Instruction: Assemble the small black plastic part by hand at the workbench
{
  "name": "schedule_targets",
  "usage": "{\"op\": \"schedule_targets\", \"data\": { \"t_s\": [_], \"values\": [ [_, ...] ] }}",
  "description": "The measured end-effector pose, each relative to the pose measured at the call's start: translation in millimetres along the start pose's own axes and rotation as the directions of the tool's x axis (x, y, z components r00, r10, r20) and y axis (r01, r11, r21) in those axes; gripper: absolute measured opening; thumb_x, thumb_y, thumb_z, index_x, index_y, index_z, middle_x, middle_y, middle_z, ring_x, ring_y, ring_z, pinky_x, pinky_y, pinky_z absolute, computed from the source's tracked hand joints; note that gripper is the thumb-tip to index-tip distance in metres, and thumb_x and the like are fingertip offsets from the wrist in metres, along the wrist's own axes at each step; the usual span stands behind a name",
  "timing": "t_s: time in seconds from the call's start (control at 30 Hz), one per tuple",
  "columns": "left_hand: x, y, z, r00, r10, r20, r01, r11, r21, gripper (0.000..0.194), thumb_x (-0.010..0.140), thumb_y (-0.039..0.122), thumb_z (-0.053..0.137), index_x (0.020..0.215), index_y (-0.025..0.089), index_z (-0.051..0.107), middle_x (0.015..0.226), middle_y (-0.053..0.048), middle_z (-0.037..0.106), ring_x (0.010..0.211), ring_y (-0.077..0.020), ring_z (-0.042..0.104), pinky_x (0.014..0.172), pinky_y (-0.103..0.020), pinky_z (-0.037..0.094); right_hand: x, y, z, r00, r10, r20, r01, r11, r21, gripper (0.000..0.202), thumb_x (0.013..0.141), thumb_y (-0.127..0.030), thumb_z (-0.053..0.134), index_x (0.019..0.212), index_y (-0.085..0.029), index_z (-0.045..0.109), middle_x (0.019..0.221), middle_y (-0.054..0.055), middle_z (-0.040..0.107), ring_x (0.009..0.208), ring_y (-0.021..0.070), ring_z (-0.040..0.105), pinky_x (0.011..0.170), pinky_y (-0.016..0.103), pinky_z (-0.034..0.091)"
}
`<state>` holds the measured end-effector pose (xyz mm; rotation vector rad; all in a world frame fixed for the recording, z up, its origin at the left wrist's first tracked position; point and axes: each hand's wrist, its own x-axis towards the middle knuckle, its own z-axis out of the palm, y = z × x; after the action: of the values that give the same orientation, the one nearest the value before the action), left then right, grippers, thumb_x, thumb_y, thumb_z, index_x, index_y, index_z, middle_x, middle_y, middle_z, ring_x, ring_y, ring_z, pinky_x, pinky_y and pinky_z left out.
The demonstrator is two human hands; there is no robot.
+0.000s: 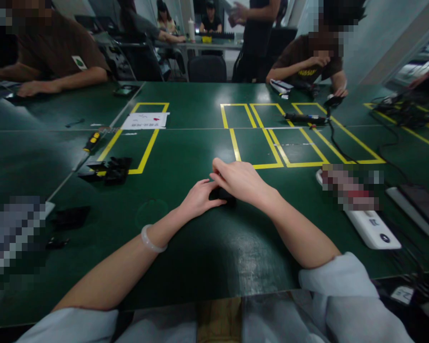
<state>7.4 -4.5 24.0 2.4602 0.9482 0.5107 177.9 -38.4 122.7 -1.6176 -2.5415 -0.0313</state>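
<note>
A small black object (228, 196) sits low over the green table in front of me, mostly covered by my hands, so its kind is not clear. My left hand (200, 197) is closed around its left side, thumb along the near edge. From above and the right, my right hand (240, 180) reaches over it with the fingers bent into a pinch. Whatever lies between those right fingertips is hidden. A pale bracelet (153, 239) circles my left wrist.
Black plastic parts (116, 170), a yellow-black screwdriver (92, 141) and a paper sheet (146, 121) lie left. On the right are a black pen-shaped tool (305, 118) with a cable, a white device (373, 228) and a phone (420, 205). Co-workers sit across the table (186, 157).
</note>
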Motion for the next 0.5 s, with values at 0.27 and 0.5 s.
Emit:
{"op": "schedule_targets", "data": {
  "t_s": [0.27, 0.5],
  "values": [
    [0.4, -0.5, -0.1, 1.000, -0.007, 0.009, 0.007, 1.000, -0.005, 0.041, 0.086, 0.045, 0.074, 0.117, 0.019, 0.067, 0.118, -0.009, 0.073, 0.115, -0.0320, 0.067, 0.112, -0.052, 0.044, -2.1, 1.0, 0.0, 1.000, -0.017, -0.026, 0.018, 0.999, 0.046, 0.025, 0.104, -0.028, 0.034, 0.116, -0.018, 0.054, 0.090, 0.004, 0.075, 0.073, 0.0182, 0.068, 0.056, 0.029, 0.025],
    [-0.1, -0.9, 0.1, 1.000, -0.002, -0.003, 0.002, 1.000, -0.008, 0.042, 0.087, 0.047, 0.073, 0.119, 0.020, 0.067, 0.117, -0.009, 0.074, 0.116, -0.0326, 0.066, 0.111, -0.053, 0.045, 0.5, 1.5, -1.1, 1.000, 0.018, 0.010, -0.018, 1.000, 0.001, 0.030, 0.107, -0.038, 0.034, 0.116, -0.019, 0.057, 0.091, 0.007, 0.076, 0.079, 0.0211, 0.070, 0.058, 0.030, 0.024]
  ]
}}
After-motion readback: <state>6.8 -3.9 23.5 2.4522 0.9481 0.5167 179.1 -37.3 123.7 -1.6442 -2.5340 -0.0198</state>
